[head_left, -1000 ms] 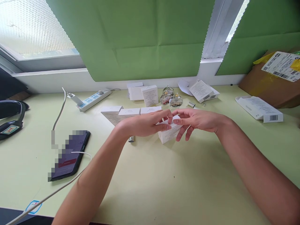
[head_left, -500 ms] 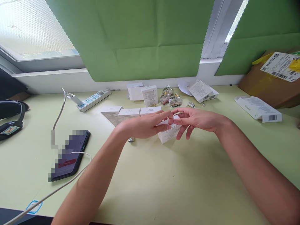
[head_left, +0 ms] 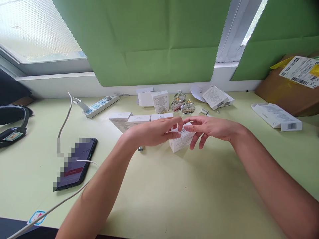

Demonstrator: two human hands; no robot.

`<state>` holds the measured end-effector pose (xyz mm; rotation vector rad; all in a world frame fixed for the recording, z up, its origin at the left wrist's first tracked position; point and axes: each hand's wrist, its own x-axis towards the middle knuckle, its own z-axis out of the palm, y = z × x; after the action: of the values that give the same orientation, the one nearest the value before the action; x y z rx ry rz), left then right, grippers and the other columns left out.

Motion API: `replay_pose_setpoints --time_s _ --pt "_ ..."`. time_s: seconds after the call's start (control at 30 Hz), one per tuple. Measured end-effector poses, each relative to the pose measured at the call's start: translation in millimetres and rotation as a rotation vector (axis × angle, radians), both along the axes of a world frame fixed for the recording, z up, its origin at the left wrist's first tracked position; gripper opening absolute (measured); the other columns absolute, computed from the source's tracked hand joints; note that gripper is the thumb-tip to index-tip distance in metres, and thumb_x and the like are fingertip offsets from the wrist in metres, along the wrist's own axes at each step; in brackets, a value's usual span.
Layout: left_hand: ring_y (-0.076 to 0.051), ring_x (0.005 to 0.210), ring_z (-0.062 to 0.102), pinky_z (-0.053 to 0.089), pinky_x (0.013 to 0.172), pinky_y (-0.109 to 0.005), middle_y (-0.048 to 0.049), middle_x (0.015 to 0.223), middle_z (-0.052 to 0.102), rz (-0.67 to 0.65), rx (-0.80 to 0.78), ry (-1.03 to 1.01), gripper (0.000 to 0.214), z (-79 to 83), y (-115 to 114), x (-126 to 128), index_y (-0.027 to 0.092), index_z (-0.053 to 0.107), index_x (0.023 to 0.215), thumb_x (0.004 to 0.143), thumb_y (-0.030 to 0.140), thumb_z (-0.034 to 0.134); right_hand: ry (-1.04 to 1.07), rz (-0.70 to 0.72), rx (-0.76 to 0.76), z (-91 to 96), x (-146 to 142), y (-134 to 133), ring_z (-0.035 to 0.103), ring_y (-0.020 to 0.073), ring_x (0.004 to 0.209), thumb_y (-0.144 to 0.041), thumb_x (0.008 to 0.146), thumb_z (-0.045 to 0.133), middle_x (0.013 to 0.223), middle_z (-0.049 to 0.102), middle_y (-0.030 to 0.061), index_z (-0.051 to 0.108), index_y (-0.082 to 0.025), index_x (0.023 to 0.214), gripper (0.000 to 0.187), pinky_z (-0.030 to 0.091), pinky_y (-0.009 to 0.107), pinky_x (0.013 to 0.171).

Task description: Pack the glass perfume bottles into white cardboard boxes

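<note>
Soft daylight, fairly bright, from the window [head_left: 37, 30] at upper left.
The panes glare nearly white; a thin bright gap [head_left: 254, 23] shows at upper right, where the corner darkens. Faint, soft-edged shade lies on the surface [head_left: 206, 179] by the right hand [head_left: 211, 128]. Small print on the white box [head_left: 179, 144] is unreadable, the phone [head_left: 83, 159] partly pixelated, the edges stretched.

Left hand [head_left: 159, 130] close to right hand [head_left: 211, 126], both half-curled.

Head view — faces forward, down — desk [head_left: 159, 192] close below.
</note>
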<state>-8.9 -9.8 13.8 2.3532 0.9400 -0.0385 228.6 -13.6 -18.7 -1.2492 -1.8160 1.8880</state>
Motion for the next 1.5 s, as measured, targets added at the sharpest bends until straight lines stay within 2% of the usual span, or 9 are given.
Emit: replay_pose_setpoints --time_s 0.2,0.37,0.53,0.63,0.77,0.9,1.0,1.3,1.5 --pt "-0.019 0.096 0.060 0.043 0.071 -0.028 -0.0035 0.111 0.063 0.030 0.046 0.012 0.020 2.4 -3 0 0.027 0.049 0.114 0.101 0.041 0.043 -0.096 0.059 0.224 6.6 4 -1 0.072 0.0168 0.078 -0.055 0.089 0.063 0.130 0.062 0.0074 0.052 -0.034 0.140 0.056 0.052 0.027 0.057" --pt "-0.017 0.089 0.062 0.044 0.067 -0.027 -0.0039 0.106 0.064 0.066 0.112 -0.022 0.024 14.2 -8 -4 0.025 0.052 0.110 0.100 0.045 0.045 -0.257 0.111 0.481 9.4 6 -3 0.061 0.0178 0.072 -0.049 0.087 0.067 0.082 0.070 0.0006 0.056 -0.035 0.140 0.056 0.040 0.027 0.055" --pt "-0.017 0.095 0.062 0.046 0.075 -0.028 -0.0042 0.108 0.066 0.133 0.282 -0.148 0.022 23.2 -2 -15 0.023 0.054 0.107 0.101 0.041 0.043 -0.276 0.108 0.533 11.5 6 -5 0.061 0.0181 0.072 -0.048 0.088 0.064 0.091 0.071 0.0021 0.062 -0.034 0.136 0.050 0.042 0.030 0.058" --pt "-0.020 0.106 0.060 0.045 0.087 -0.032 -0.0049 0.118 0.064 0.180 0.361 -0.088 0.028 22.2 7 -25 0.023 0.056 0.114 0.100 0.044 0.044 -0.329 0.036 0.524 18.8 20 -8 0.062 0.0190 0.069 -0.051 0.086 0.065 0.081 0.068 0.0008 0.058 -0.037 0.140 0.056 0.043 0.030 0.057" --pt "-0.024 0.117 0.056 0.045 0.087 -0.030 -0.0045 0.143 0.051 0.253 0.295 0.126 0.048 15.1 17 -36 0.030 0.049 0.137 0.094 0.052 0.051 -0.391 -0.167 0.597 29.8 47 -10 0.061 0.0195 0.064 -0.054 0.085 0.067 0.073 0.065 0.0003 0.057 -0.042 0.139 0.057 0.044 0.032 0.057" --pt "-0.028 0.128 0.049 0.044 0.092 -0.032 -0.0051 0.146 0.050 0.285 0.248 0.254 0.054 10.0 24 -39 0.029 0.047 0.141 0.092 0.050 0.053 -0.369 -0.405 0.708 27.3 59 -6 0.057 0.0162 0.062 -0.052 0.084 0.068 0.110 0.068 0.0050 0.057 -0.042 0.135 0.053 0.043 0.034 0.055" --pt "-0.028 0.127 0.049 0.043 0.097 -0.035 -0.0056 0.140 0.056 0.288 0.260 0.255 0.049 10.2 26 -39 0.026 0.052 0.137 0.093 0.047 0.052 -0.308 -0.460 0.737 17.3 54 2 0.056 0.0151 0.063 -0.048 0.086 0.067 0.129 0.060 0.0060 0.055 -0.039 0.135 0.051 0.045 0.036 0.056" --pt "-0.029 0.116 0.055 0.047 0.081 -0.031 -0.0054 0.128 0.064 0.347 0.257 0.220 0.047 8.9 33 -51 0.028 0.062 0.127 0.086 0.051 0.060 -0.215 -0.298 0.599 1.3 27 8 0.060 0.0142 0.061 -0.044 0.084 0.068 0.129 0.060 0.0056 0.053 -0.036 0.135 0.053 0.054 0.038 0.058" --pt "-0.028 0.114 0.056 0.047 0.079 -0.031 -0.0048 0.121 0.068 0.342 0.259 0.199 0.041 8.9 36 -54 0.029 0.067 0.121 0.084 0.048 0.062 -0.226 -0.250 0.572 -6.1 13 7 0.062 0.0115 0.060 -0.040 0.087 0.066 0.131 0.057 0.0054 0.052 -0.037 0.133 0.049 0.057 0.038 0.067"
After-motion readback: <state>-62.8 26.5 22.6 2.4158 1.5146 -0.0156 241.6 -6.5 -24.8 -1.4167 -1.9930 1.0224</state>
